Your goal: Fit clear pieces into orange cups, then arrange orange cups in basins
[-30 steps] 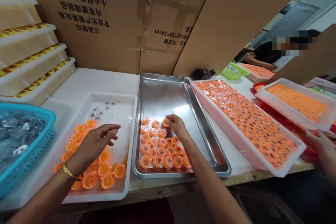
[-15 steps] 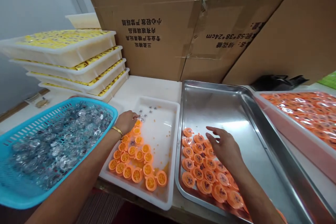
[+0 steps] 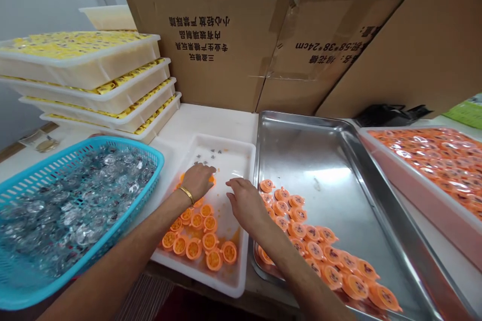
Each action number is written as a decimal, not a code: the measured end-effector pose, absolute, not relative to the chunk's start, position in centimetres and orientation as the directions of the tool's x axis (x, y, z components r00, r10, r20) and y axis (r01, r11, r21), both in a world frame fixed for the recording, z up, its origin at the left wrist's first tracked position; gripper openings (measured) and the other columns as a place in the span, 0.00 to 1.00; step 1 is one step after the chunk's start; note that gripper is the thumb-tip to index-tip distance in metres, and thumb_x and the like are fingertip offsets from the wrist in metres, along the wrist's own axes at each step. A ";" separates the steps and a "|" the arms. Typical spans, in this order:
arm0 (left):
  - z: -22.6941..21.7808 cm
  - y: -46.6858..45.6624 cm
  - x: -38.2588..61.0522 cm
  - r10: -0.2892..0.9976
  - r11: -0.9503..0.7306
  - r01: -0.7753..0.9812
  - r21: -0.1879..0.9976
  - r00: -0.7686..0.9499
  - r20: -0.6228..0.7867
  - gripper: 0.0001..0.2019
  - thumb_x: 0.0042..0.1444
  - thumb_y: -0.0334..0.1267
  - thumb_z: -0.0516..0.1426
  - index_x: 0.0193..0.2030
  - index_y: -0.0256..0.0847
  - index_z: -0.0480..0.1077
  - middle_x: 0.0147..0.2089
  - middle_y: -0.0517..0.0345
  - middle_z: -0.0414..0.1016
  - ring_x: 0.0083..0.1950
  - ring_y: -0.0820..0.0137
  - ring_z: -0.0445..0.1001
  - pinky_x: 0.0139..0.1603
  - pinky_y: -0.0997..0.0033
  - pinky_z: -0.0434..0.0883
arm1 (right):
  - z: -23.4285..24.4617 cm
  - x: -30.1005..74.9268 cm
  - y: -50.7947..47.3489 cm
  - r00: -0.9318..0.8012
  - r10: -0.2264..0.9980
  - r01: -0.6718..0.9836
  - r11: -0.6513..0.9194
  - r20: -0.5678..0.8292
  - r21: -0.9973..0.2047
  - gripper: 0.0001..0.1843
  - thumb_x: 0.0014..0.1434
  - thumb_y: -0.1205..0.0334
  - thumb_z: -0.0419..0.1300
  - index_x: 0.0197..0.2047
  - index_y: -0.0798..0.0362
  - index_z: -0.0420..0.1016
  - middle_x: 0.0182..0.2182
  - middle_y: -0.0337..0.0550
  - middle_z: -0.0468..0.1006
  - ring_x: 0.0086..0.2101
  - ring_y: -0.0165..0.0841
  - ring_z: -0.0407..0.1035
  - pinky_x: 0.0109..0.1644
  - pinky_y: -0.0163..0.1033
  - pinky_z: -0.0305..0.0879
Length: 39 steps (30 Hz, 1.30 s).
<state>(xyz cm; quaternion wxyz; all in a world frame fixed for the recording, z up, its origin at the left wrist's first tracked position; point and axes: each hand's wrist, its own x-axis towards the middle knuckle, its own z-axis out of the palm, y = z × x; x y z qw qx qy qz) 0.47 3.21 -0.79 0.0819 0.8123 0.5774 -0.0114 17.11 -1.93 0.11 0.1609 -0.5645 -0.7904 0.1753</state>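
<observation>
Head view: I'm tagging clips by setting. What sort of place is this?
Probably a small packing workshop, perhaps for snack cups. It has stacked white trays full of yellow pieces, a steel tray holding sealed orange cups, and shipping cartons piled behind the bench.

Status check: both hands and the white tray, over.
Left hand curled, down among orange cups in white tray; grip unclear. Right hand open, palm down over tray's right rim. Blue basket close left, steel tray of sealed cups right.
</observation>
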 end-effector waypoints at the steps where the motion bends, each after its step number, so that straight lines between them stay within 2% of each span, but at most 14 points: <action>1: -0.9 2.7 1.0 0.920 -0.360 0.921 0.148 0.377 -0.111 0.21 0.52 0.33 0.57 0.54 0.41 0.68 0.46 0.51 0.76 0.50 0.61 0.69 0.51 0.64 0.65 | 0.1 17.2 -1.9 -0.309 0.950 0.868 0.302 0.048 -0.394 0.17 0.59 0.73 0.53 0.51 0.57 0.71 0.49 0.52 0.73 0.49 0.40 0.65 0.52 0.45 0.61; 4: -0.7 2.0 1.6 0.889 -0.412 0.873 0.263 0.448 -0.096 0.24 0.53 0.35 0.57 0.59 0.45 0.63 0.47 0.56 0.75 0.49 0.65 0.70 0.50 0.68 0.66 | 0.0 17.8 -2.0 -0.315 0.948 0.922 0.315 0.040 -0.227 0.18 0.59 0.73 0.51 0.52 0.56 0.69 0.49 0.51 0.73 0.48 0.42 0.65 0.50 0.47 0.58; 6: -0.3 2.4 0.9 0.916 -0.358 0.888 0.289 0.395 -0.078 0.22 0.57 0.32 0.53 0.59 0.44 0.64 0.47 0.55 0.75 0.48 0.66 0.71 0.50 0.68 0.66 | 0.1 17.9 -2.0 -0.347 0.937 0.921 0.347 0.032 -0.179 0.19 0.60 0.74 0.49 0.52 0.54 0.69 0.47 0.50 0.75 0.47 0.41 0.66 0.48 0.46 0.57; 8: -0.1 3.5 0.1 0.947 -0.288 0.924 0.253 0.314 -0.069 0.19 0.57 0.27 0.48 0.55 0.39 0.67 0.47 0.49 0.74 0.49 0.63 0.70 0.52 0.65 0.65 | 0.1 17.8 -1.9 -0.391 0.920 0.906 0.389 0.025 -0.166 0.19 0.60 0.75 0.48 0.52 0.52 0.69 0.45 0.48 0.76 0.45 0.40 0.66 0.47 0.45 0.55; 10: -0.2 4.7 -0.4 0.948 -0.284 0.932 0.225 0.308 -0.077 0.18 0.55 0.24 0.49 0.49 0.37 0.71 0.46 0.46 0.73 0.51 0.61 0.69 0.53 0.62 0.64 | 0.1 17.4 -1.7 -0.426 0.904 0.893 0.424 0.017 -0.149 0.19 0.60 0.75 0.47 0.50 0.52 0.70 0.43 0.48 0.77 0.44 0.39 0.67 0.47 0.44 0.53; 14: -1.4 6.1 0.5 0.924 -0.331 0.911 0.246 0.366 -0.113 0.13 0.52 0.24 0.53 0.40 0.38 0.74 0.43 0.47 0.72 0.51 0.61 0.68 0.52 0.64 0.64 | -0.4 16.7 -1.0 -0.436 0.900 0.896 0.434 0.001 -0.093 0.14 0.60 0.75 0.48 0.40 0.56 0.74 0.38 0.50 0.78 0.42 0.41 0.67 0.45 0.44 0.52; 17: -2.2 6.5 1.2 0.930 -0.301 0.907 0.296 0.348 -0.120 0.10 0.53 0.27 0.52 0.32 0.36 0.74 0.40 0.45 0.72 0.49 0.59 0.69 0.50 0.61 0.65 | -1.0 16.7 -0.8 -0.426 0.905 0.901 0.426 0.020 -0.082 0.13 0.59 0.75 0.49 0.38 0.56 0.74 0.36 0.51 0.78 0.41 0.40 0.68 0.45 0.44 0.52; 21: -2.3 7.1 0.6 0.946 -0.214 0.872 0.440 0.297 -0.129 0.08 0.52 0.31 0.53 0.27 0.38 0.73 0.36 0.49 0.74 0.45 0.62 0.71 0.47 0.63 0.66 | -1.8 16.7 -0.9 -0.422 0.906 0.900 0.424 0.043 -0.100 0.11 0.58 0.74 0.51 0.37 0.56 0.74 0.34 0.50 0.78 0.40 0.40 0.68 0.47 0.44 0.51; 23: -2.2 7.3 0.1 0.955 -0.145 0.829 0.541 0.260 -0.142 0.07 0.51 0.31 0.54 0.27 0.38 0.72 0.33 0.52 0.74 0.40 0.65 0.73 0.42 0.67 0.68 | -2.0 16.6 -0.9 -0.420 0.906 0.900 0.422 0.047 -0.111 0.11 0.57 0.74 0.51 0.36 0.56 0.74 0.33 0.50 0.78 0.39 0.40 0.69 0.48 0.45 0.52; 27: -1.3 6.7 -0.7 0.966 0.010 0.662 0.750 0.188 -0.179 0.09 0.51 0.34 0.54 0.38 0.35 0.71 0.28 0.54 0.74 0.28 0.70 0.73 0.28 0.72 0.69 | -1.8 16.5 -0.9 -0.397 0.915 0.904 0.403 0.064 -0.146 0.11 0.58 0.74 0.50 0.36 0.56 0.73 0.33 0.49 0.78 0.39 0.39 0.69 0.48 0.43 0.53; 30: 0.0 5.3 -0.8 0.968 0.064 0.484 0.872 0.181 -0.171 0.16 0.50 0.39 0.55 0.45 0.33 0.69 0.30 0.53 0.74 0.29 0.71 0.74 0.29 0.72 0.70 | -0.9 17.0 -1.3 -0.350 0.933 0.898 0.360 0.086 -0.253 0.08 0.60 0.71 0.52 0.36 0.55 0.72 0.34 0.46 0.78 0.38 0.36 0.70 0.46 0.41 0.57; 33: 1.4 3.4 -0.7 0.963 0.171 0.155 0.973 0.184 -0.199 0.20 0.46 0.42 0.61 0.46 0.33 0.70 0.32 0.53 0.75 0.30 0.73 0.72 0.29 0.74 0.69 | 0.1 18.0 -1.9 -0.247 0.962 0.805 0.269 0.113 -0.529 0.05 0.58 0.70 0.54 0.35 0.54 0.70 0.36 0.45 0.77 0.38 0.34 0.70 0.43 0.38 0.62; 35: 2.0 2.1 -0.5 0.949 0.254 -0.050 0.966 0.204 -0.239 0.21 0.44 0.40 0.64 0.46 0.35 0.71 0.32 0.55 0.75 0.29 0.75 0.71 0.28 0.76 0.67 | 0.6 18.6 -2.4 -0.177 0.975 0.697 0.220 0.133 -0.682 0.04 0.56 0.71 0.55 0.33 0.53 0.69 0.38 0.45 0.77 0.38 0.34 0.71 0.43 0.38 0.64; 39: 2.4 0.1 0.1 0.921 0.350 -0.244 0.904 0.265 -0.285 0.18 0.48 0.37 0.63 0.46 0.36 0.72 0.32 0.56 0.74 0.29 0.77 0.71 0.27 0.79 0.66 | 0.9 19.2 -3.5 -0.082 0.989 0.503 0.147 0.122 -0.852 0.04 0.53 0.69 0.56 0.28 0.52 0.66 0.41 0.45 0.77 0.36 0.33 0.72 0.43 0.42 0.67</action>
